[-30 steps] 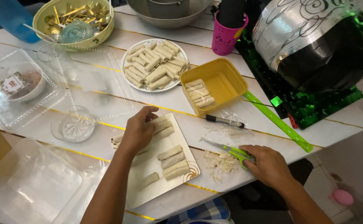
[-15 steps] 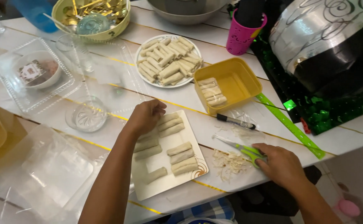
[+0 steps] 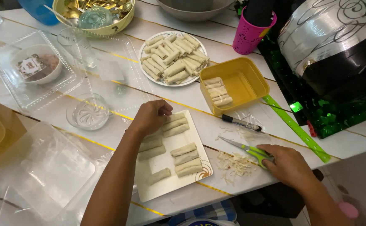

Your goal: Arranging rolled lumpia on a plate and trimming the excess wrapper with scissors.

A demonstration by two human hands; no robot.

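A white rectangular plate (image 3: pixel 166 186) in front of me carries several pale pastry rolls (image 3: pixel 186 159). My left hand (image 3: pixel 150 117) rests curled over the plate's far end, fingers closed on a roll there. My right hand (image 3: pixel 288 164) lies on the table to the right and grips the handles of green scissors (image 3: pixel 246 149), whose blades point left. Pale trimmings (image 3: pixel 233 166) lie in a heap beside the scissors.
A round plate (image 3: pixel 157 79) piled with rolls sits further back, beside a yellow tub (image 3: pixel 243 81) with a few rolls. A black pen (image 3: pixel 241 123), green ruler (image 3: pixel 296 129), pink cup (image 3: pixel 252 31), small glass dish (image 3: pixel 88 112), clear plastic trays (image 3: pixel 44 167) and bowls surround them.
The view has shifted a little. My left hand stays at the far end of the white plate, curling onto a roll. My right hand keeps hold of the scissors.
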